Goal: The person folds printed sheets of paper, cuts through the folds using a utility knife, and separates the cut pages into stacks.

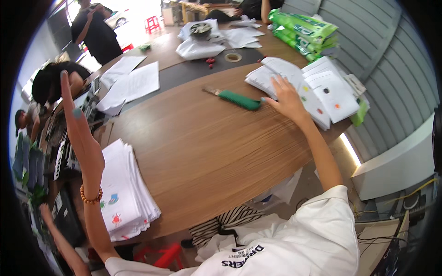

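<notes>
My right hand (289,100) lies flat with its fingers apart on a stack of printed white papers (271,73) at the right of the table. My left hand (82,129), with a beaded bracelet (91,195) at the wrist, is raised at the left, its fingers stretched out and holding nothing. Below it, a thick stack of white sheets (126,184) with small coloured prints stands on the near left of the table. Between the hands lies a green-handled tool (239,99) with a narrow metal end; its exact kind is unclear.
More white sheets (142,82) lie at the far left of the wooden table (198,152). A tape roll (233,57) and a white bag (198,48) sit farther back. Green packages (304,32) stand by the grey wall. Other people (94,34) are at the left and back.
</notes>
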A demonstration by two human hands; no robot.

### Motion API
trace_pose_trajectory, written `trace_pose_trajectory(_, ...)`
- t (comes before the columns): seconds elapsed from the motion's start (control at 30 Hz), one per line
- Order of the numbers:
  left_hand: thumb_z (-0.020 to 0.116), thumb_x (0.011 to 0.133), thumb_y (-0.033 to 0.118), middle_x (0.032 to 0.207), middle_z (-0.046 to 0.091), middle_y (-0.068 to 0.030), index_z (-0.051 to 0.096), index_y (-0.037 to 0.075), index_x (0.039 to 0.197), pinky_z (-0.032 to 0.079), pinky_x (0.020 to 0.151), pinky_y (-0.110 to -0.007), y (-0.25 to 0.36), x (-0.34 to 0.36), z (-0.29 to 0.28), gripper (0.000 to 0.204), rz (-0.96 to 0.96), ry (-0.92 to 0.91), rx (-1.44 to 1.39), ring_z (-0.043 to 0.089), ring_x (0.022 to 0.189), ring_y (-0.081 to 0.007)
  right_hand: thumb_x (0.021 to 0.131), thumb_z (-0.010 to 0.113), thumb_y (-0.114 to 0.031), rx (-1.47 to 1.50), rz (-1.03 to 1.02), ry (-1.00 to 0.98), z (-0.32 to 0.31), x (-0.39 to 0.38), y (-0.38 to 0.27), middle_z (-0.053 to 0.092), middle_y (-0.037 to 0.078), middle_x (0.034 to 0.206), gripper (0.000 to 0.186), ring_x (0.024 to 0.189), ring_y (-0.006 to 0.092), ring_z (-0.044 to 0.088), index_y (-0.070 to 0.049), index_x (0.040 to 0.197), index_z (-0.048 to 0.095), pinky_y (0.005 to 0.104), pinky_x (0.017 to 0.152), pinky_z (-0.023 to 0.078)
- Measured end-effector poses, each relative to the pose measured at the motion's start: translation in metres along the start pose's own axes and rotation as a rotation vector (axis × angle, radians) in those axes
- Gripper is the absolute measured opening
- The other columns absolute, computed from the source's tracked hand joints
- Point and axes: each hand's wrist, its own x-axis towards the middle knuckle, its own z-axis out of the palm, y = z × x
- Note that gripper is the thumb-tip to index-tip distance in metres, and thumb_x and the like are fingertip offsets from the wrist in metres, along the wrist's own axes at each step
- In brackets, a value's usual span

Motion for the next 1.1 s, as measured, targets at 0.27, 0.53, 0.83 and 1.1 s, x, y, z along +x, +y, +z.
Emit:
trace_pose_trajectory(0.27,0.023,0.098,0.040,0.147,0.021,-0.0141,0.018,0.005,0.142,0.013,0.111,-0.040,-0.007,-0.027,0.047,0.057,-0.093,-0.233,-0.188,0.017,0.136,-0.0295,0.084,0.058,-0.029,0.094,0.401,-0.272,-0.024,-0.073,0.102,0.061,0.023,0.095,0.038,0.095,0.0322,0.060,-0.001,0.109,0.056,0.0424,0.078,0.046)
trace_pose_trajectory(0.53,0.025,0.098,0.037,0.144,0.028,-0.0179,0.021,-0.002,0.140,0.013,0.110,-0.036,-0.008,-0.041,0.067,0.057,-0.284,-0.446,-0.366,0.021,0.135,-0.0287,0.092,0.049,-0.011,0.941,0.432,0.326,-0.051,-0.033,0.022,0.060,0.001,0.079,0.021,0.067,0.0060,0.051,0.001,0.106,0.057,0.0208,0.060,0.040)
trace_pose_trajectory(0.83,0.031,0.088,0.062,0.140,0.028,-0.0270,0.012,0.013,0.145,0.039,0.096,-0.044,-0.055,-0.080,0.078,0.078,-1.058,-1.089,-1.960,0.039,0.122,-0.0398,0.080,0.058,-0.005,1.044,-0.631,0.115,-0.044,0.018,-0.115,0.061,0.007,0.115,0.021,0.126,0.0324,0.040,-0.011,0.100,0.065,0.0435,0.102,0.033)
trace_pose_trajectory(1.1,0.051,0.091,0.031,0.147,0.016,-0.0167,0.009,0.007,0.144,0.025,0.108,-0.038,-0.047,-0.123,0.072,0.072,-0.879,-0.791,-1.201,0.028,0.132,-0.0253,0.074,0.062,-0.010,0.622,-0.870,0.179,-0.012,0.030,-0.159,0.050,0.000,0.128,0.017,0.126,0.0260,0.038,-0.021,0.086,0.064,0.0483,0.110,0.023)
